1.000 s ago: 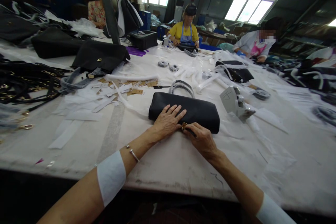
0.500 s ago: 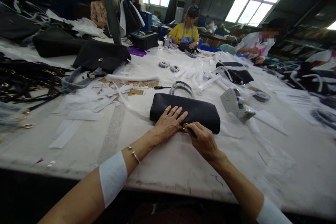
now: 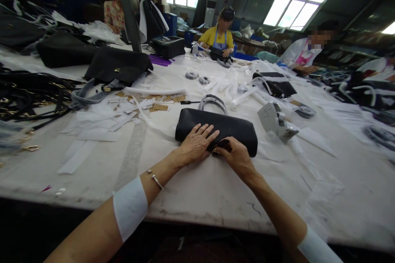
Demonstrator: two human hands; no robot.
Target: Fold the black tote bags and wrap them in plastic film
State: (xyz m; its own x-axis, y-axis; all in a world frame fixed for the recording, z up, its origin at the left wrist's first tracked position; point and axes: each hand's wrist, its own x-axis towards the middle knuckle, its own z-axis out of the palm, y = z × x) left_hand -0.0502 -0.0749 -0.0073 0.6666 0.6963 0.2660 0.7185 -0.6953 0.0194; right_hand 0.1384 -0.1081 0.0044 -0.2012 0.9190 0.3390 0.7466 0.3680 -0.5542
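A black leather handbag lies flat on the white work table in front of me, its wrapped handle on the far side. My left hand rests flat on the bag's near edge with fingers stretched out. My right hand is closed in a pinch on a small black tab with a gold clasp at the bag's front edge, right beside my left fingers.
White paper strips and brown tags litter the table to the left. Black bags and straps lie further left. A grey tape dispenser stands right of the bag. Other people work at the far side.
My right hand has slid slightly left and its fingers now fold the black tab over the gold clasp. My left hand and the bag stay in place.
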